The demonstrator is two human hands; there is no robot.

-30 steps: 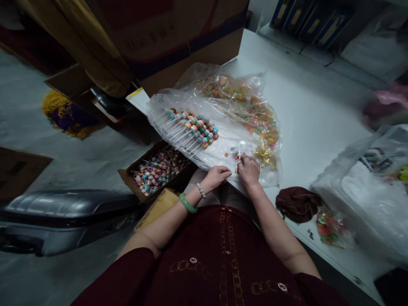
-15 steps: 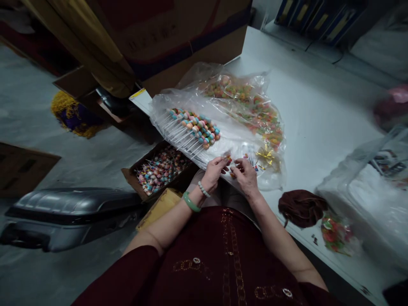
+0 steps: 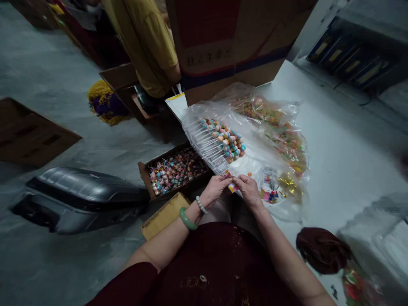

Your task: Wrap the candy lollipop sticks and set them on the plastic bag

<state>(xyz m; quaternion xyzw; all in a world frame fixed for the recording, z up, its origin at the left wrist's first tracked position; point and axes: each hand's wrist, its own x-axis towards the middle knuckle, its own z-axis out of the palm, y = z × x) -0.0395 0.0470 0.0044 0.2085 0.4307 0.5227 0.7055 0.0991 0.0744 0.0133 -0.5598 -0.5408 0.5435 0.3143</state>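
Observation:
My left hand point(image 3: 215, 191) and my right hand point(image 3: 249, 190) meet at the table's near edge, fingertips pinched on a small colourful packet point(image 3: 233, 187) with pink and yellow on it. Its contents are too small to make out. Just beyond lie rows of candy skewers point(image 3: 228, 140), pastel pieces on white sticks, on clear plastic sheeting point(image 3: 255, 163). Beside my right hand are small printed labels point(image 3: 267, 175), little blue and red pieces point(image 3: 273, 196) and gold twist ties point(image 3: 287, 182). An orange round piece point(image 3: 249, 174) rests on the plastic.
Left of my hands, an open carton point(image 3: 145, 178) holds many wrapped lollipops. A yellow box point(image 3: 164, 216) and a grey suitcase point(image 3: 86, 191) stand nearby. Clear bags of colourful candy point(image 3: 287, 136) lie behind. A large carton point(image 3: 219, 55) blocks the back; a person in a yellow shirt point(image 3: 143, 46) is beside it.
The view has swung left, so the scene sits further right and lower. My hands have come closer together, and the packet's pink and yellow part now shows below my fingers.

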